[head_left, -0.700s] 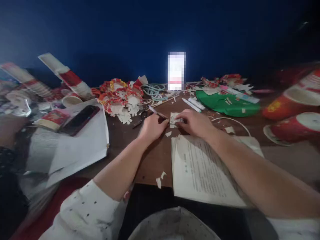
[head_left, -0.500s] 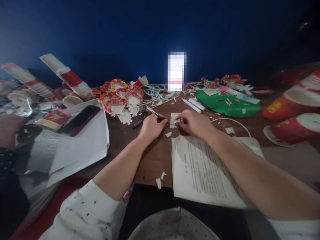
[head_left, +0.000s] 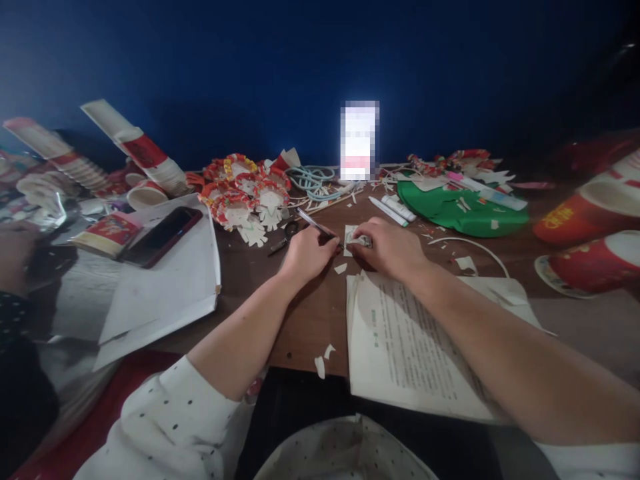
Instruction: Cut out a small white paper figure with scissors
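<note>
The far end of the pen (head_left: 313, 221), pinched in the left hand (head_left: 313, 252), has tipped left, so penwork seems unfinished; the small paper (head_left: 349, 233) stays at the right hand (head_left: 393, 248), whose grip I can't tell.

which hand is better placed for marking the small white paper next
Probably the left hand: it holds the pen, close beside the small white paper. The right hand is at the paper's other side, fingers partly over it.
</note>
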The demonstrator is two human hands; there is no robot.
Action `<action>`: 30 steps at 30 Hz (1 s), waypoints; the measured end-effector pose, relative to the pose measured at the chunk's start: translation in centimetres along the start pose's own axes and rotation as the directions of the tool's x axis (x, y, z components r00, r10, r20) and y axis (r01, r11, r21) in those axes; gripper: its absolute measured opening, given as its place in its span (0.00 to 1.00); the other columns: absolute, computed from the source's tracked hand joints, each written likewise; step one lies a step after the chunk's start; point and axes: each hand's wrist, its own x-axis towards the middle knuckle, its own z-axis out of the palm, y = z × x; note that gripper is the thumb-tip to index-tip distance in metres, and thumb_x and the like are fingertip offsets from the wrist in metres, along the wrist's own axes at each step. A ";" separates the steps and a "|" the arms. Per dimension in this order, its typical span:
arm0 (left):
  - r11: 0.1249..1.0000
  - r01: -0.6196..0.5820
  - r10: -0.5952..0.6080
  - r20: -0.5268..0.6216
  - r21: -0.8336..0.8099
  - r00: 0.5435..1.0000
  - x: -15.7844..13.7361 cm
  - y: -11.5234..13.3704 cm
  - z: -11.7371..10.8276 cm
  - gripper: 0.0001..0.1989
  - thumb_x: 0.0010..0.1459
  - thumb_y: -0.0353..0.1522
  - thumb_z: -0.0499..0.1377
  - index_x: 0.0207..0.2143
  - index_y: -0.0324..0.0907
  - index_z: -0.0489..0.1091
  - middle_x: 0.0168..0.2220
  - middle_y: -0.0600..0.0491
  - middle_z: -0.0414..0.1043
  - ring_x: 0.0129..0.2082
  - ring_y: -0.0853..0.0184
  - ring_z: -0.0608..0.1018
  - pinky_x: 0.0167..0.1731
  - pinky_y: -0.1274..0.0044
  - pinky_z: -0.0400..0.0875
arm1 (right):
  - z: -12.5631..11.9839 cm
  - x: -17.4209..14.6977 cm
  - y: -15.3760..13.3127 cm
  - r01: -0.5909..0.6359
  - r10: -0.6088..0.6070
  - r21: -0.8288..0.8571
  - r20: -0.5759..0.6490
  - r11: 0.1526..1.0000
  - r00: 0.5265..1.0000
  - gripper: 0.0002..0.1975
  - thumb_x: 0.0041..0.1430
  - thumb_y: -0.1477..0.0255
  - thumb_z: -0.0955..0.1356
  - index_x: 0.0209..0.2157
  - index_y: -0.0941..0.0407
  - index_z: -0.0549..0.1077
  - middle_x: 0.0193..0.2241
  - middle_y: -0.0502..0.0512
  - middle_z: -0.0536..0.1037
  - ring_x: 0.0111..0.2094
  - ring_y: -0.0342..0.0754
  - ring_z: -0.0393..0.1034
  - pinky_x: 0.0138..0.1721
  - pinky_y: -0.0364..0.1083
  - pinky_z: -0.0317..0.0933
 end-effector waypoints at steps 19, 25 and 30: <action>0.999 -0.037 0.037 0.014 0.016 0.999 -0.3 0.9 0.2 0.09 0.59 0.34 0.63 0.36 0.40 0.81 0.37 0.48 0.83 0.40 0.61 0.82 0.46 0.73 0.75 | -0.2 0.0 0.4 0.008 -0.008 0.041 0.005 0.999 1.000 0.10 0.63 0.61 0.70 0.43 0.48 0.80 0.48 0.53 0.79 0.43 0.52 0.75 0.35 0.46 0.60; 0.998 -0.047 0.047 -0.004 0.040 0.999 -0.3 1.0 0.2 0.08 0.59 0.34 0.63 0.37 0.40 0.81 0.39 0.47 0.83 0.41 0.60 0.82 0.47 0.72 0.75 | -0.5 0.0 0.1 -0.025 0.024 0.035 0.028 0.999 0.999 0.10 0.63 0.62 0.70 0.44 0.48 0.80 0.49 0.53 0.79 0.44 0.53 0.75 0.36 0.46 0.60; 0.998 -0.040 0.042 -0.028 0.055 0.999 -0.4 1.0 0.2 0.08 0.59 0.34 0.63 0.36 0.41 0.81 0.39 0.47 0.83 0.42 0.59 0.82 0.48 0.72 0.74 | -0.6 -0.1 -0.1 -0.030 0.029 0.027 0.028 0.999 0.999 0.10 0.63 0.62 0.70 0.43 0.48 0.80 0.49 0.54 0.79 0.44 0.53 0.75 0.36 0.46 0.60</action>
